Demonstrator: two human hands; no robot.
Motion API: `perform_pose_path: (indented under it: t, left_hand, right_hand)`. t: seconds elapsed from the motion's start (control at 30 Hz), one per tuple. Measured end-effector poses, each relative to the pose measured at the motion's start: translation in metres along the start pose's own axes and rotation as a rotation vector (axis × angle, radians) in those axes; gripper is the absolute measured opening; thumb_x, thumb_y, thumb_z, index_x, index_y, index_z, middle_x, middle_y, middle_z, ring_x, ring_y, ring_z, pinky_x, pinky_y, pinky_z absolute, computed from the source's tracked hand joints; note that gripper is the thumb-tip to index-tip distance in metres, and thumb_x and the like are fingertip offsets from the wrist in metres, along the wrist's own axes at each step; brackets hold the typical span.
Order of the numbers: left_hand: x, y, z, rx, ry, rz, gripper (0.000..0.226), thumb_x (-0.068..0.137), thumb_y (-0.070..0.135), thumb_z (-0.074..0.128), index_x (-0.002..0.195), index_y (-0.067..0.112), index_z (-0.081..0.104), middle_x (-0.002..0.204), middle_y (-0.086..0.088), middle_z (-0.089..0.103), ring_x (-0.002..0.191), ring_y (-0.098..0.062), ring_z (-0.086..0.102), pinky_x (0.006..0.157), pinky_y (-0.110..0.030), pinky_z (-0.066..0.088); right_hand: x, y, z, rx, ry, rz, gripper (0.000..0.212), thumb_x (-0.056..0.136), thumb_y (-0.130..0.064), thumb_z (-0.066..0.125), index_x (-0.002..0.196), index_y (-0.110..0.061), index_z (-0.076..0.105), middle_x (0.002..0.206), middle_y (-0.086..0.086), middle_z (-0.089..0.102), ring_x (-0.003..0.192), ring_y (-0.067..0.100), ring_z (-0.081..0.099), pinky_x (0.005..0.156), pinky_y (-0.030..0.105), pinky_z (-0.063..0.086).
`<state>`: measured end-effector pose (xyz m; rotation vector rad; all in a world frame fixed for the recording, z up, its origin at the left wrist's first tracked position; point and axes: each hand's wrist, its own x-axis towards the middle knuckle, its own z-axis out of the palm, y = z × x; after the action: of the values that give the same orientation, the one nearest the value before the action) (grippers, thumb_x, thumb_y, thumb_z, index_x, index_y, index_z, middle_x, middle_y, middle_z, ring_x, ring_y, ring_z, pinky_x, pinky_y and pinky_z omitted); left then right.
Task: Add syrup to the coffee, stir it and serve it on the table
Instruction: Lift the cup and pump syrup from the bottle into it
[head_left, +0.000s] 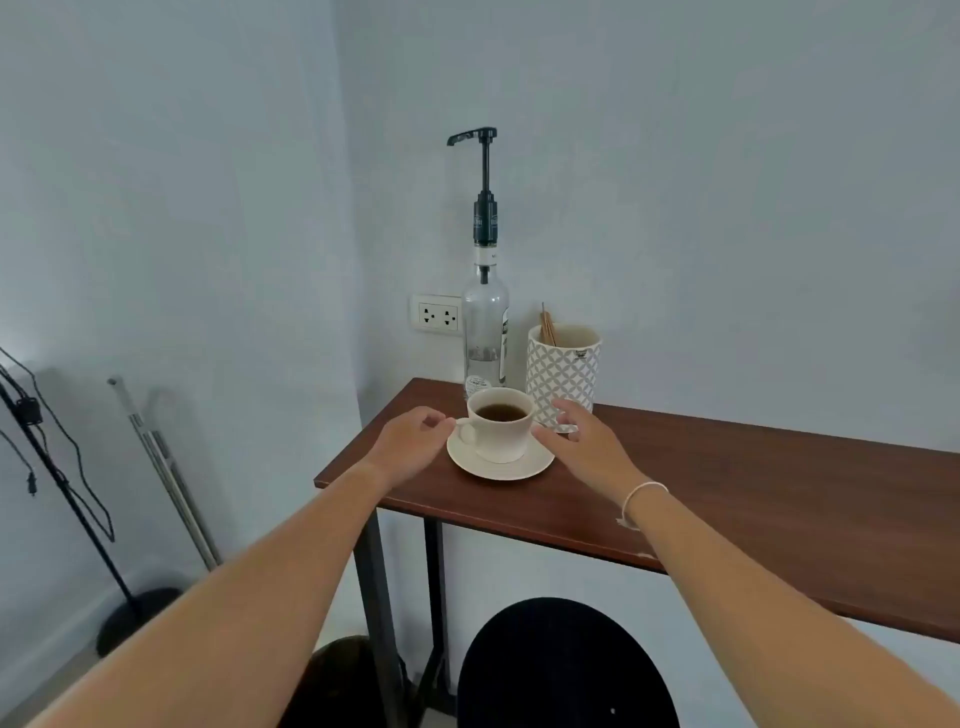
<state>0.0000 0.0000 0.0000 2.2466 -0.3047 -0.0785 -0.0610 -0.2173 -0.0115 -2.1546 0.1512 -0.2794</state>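
A white cup of dark coffee (500, 423) stands on a white saucer (501, 465) near the left end of the brown table (727, 493). Just behind it stands a clear syrup bottle (485, 332) with a tall black pump, its spout pointing left. A patterned holder (562, 371) with wooden stir sticks (547, 326) is right of the bottle. My left hand (410, 441) hovers at the cup's handle side, fingers loosely curled, holding nothing. My right hand (582, 441) is spread open at the cup's right side, close to the saucer rim.
The table stands in a corner against light walls, with a power socket (437, 314) behind the bottle. A black round stool (561, 670) sits below the table's front edge. A black stand with cables (67, 493) and a metal pole (161, 467) lean at the left wall.
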Motion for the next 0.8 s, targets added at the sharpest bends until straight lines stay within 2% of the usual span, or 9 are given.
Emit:
perform_pose_path:
  t: [0.07,0.2,0.3,0.5,0.67,0.8]
  left_hand:
    - [0.007,-0.003,0.003,-0.099,-0.022,-0.053,0.039,0.093,0.041,0.046,0.123,0.018,0.055,0.117,-0.003,0.058,0.108,-0.020,0.059,0.095,-0.036,0.050]
    - [0.014,-0.003,0.016,-0.288,-0.075,-0.122,0.039,0.094,0.039,0.045,0.126,0.017,0.053,0.121,-0.004,0.057,0.106,-0.020,0.061,0.087,-0.030,0.053]
    - [0.020,-0.002,0.023,-0.383,-0.082,-0.178,0.042,0.095,0.040,0.044,0.128,0.014,0.050,0.124,-0.010,0.055,0.108,-0.024,0.061,0.091,-0.033,0.053]
    - [0.033,0.001,0.038,-0.560,-0.077,-0.257,0.044,0.097,0.036,0.043,0.128,0.006,0.050,0.111,-0.012,0.051,0.108,-0.028,0.061,0.095,-0.035,0.052]
    - [0.041,-0.001,0.046,-0.625,-0.055,-0.282,0.041,0.097,0.032,0.046,0.122,0.000,0.050,0.127,-0.018,0.050,0.110,-0.028,0.061,0.092,-0.033,0.053]
    - [0.043,0.001,0.050,-0.694,-0.034,-0.304,0.039,0.098,0.031,0.044,0.122,0.000,0.049,0.123,-0.020,0.049,0.104,-0.026,0.061,0.085,-0.029,0.053]
  right_hand:
    - [0.004,0.001,0.005,0.032,-0.013,0.027,0.067,0.087,-0.043,0.061,0.145,-0.025,0.033,0.144,0.005,0.045,0.132,0.021,0.043,0.108,0.035,0.036]
    - [0.014,0.012,0.013,0.098,-0.038,0.068,0.072,0.087,-0.039,0.062,0.148,-0.023,0.028,0.148,0.008,0.042,0.135,0.024,0.042,0.108,0.033,0.034]
    - [0.023,0.018,0.016,0.171,-0.066,0.078,0.071,0.088,-0.035,0.062,0.148,-0.020,0.028,0.150,0.008,0.039,0.137,0.024,0.039,0.108,0.033,0.034]
    - [0.041,0.028,0.022,0.299,-0.124,0.091,0.067,0.089,-0.024,0.062,0.147,-0.018,0.029,0.149,0.008,0.040,0.135,0.023,0.041,0.108,0.033,0.034]
    - [0.053,0.034,0.030,0.342,-0.158,0.037,0.055,0.088,-0.020,0.063,0.139,-0.021,0.044,0.142,0.005,0.049,0.129,0.021,0.048,0.101,0.028,0.038]
    - [0.061,0.035,0.033,0.398,-0.188,-0.011,0.045,0.087,-0.009,0.060,0.129,-0.023,0.051,0.134,0.003,0.056,0.121,0.019,0.053,0.099,0.028,0.042]
